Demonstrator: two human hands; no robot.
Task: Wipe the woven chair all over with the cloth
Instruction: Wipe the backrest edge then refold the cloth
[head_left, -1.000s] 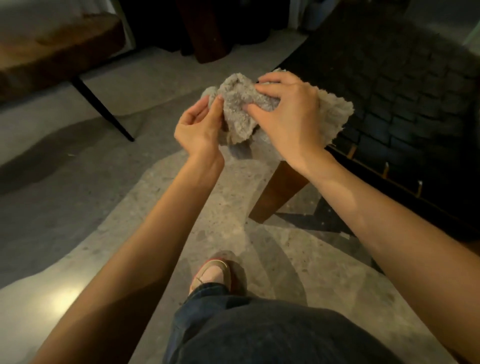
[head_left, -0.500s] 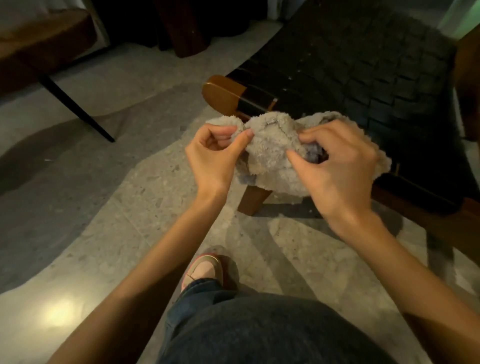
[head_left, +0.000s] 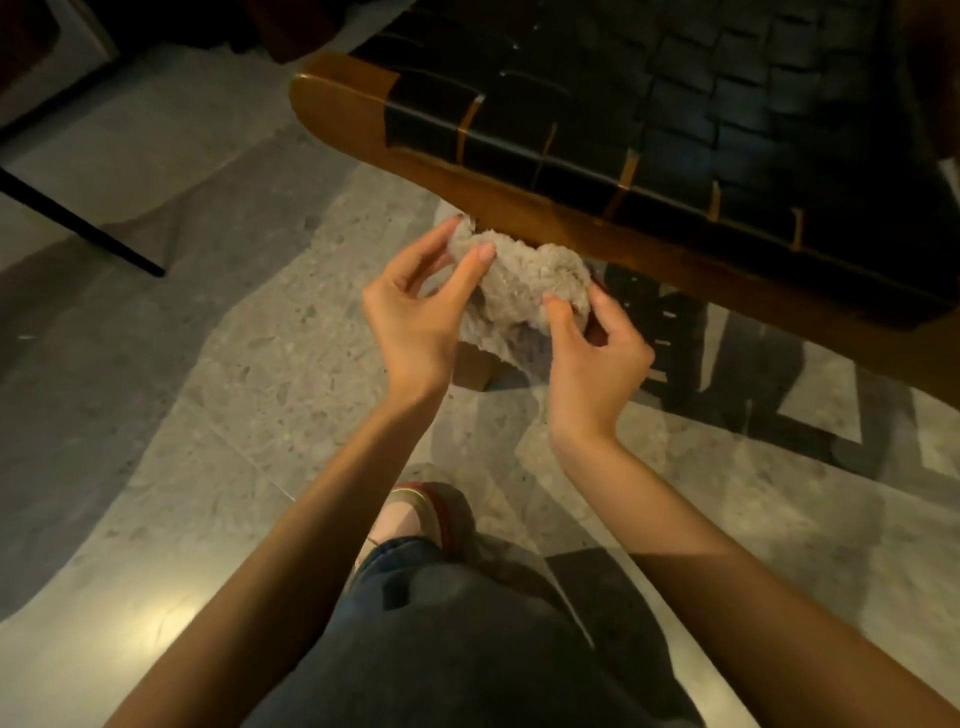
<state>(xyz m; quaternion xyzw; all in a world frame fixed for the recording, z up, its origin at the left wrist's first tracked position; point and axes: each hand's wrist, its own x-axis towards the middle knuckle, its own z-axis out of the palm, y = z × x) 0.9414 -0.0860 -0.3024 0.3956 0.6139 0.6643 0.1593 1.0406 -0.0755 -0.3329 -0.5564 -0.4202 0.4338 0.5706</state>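
A fluffy grey cloth is bunched up between both hands, just below the front rail of the woven chair. My left hand pinches the cloth's upper left edge between thumb and fingers. My right hand grips its right side with the thumb on top. The chair has a black woven seat and a brown wooden frame, and it fills the upper right. One wooden chair leg shows under the cloth.
Speckled stone floor spreads around me. A thin black furniture leg slants at the left. My foot in a slipper and my dark trouser leg are at the bottom centre.
The view has moved closer to the chair and tipped down. Both hands have lowered the cloth from over the seat to below the front rail, and they have gathered it tighter.
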